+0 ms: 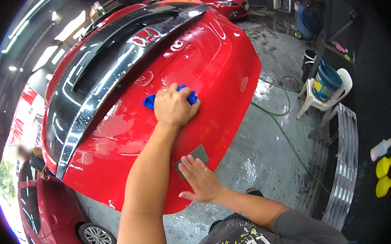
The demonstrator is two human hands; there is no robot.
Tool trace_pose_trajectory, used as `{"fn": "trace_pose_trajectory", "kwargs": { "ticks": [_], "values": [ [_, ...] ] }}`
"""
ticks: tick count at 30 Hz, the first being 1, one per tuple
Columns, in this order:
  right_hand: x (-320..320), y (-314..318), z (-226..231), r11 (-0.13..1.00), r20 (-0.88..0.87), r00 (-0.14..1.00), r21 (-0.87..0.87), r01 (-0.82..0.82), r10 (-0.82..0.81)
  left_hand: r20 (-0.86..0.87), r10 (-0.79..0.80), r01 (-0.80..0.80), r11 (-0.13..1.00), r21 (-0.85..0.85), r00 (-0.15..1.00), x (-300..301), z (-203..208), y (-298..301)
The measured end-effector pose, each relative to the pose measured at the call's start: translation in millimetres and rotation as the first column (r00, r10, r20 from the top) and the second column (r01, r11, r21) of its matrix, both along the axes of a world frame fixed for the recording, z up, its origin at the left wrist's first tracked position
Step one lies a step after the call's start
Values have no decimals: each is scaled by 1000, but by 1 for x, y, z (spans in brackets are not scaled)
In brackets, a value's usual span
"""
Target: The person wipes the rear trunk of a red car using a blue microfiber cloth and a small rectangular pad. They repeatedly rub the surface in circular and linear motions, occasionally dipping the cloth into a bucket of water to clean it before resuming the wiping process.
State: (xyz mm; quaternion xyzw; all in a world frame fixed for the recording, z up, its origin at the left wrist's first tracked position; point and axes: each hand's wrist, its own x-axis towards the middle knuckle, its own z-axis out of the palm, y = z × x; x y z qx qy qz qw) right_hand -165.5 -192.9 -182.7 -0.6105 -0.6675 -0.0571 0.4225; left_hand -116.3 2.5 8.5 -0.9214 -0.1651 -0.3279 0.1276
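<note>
My left hand (175,106) is closed over a crumpled blue cloth (189,96) and presses it on the wet red tailgate (222,83) of a car. Bits of the cloth stick out on both sides of the fingers. Lower down, near the panel's edge, my right hand (200,179) lies flat with fingers stretched out. Its fingertips rest on a thin grey-green rectangular sheet (200,154) that looks like sandpaper. A chrome strip (97,95) runs across the tailgate below the dark rear window (108,56).
At the right, a blue bucket (327,83) stands on a white plastic chair (309,99). A green hose (289,139) winds over the wet floor. Another red car (54,209) is at the lower left, with a person (37,159) beyond it. Yellow-headed bottles (383,167) line the right wall.
</note>
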Motion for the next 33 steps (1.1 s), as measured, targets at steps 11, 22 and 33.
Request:
{"fn": "trace_pose_trajectory", "kwargs": {
  "ticks": [11, 22, 33],
  "values": [
    [237, 70, 43, 907, -68, 929, 202, 370, -364, 139, -123, 134, 988, -75, 983, 90, -2, 18],
    [463, 134, 41, 942, -87, 946, 107, 319, -311, 265, 14, -24, 999, 37, 964, 96, -9, 12],
    [539, 116, 58, 945, -189, 928, 3, 328, -322, 200, 73, -76, 997, 9, 977, 122, -4, 6]
  ]
}}
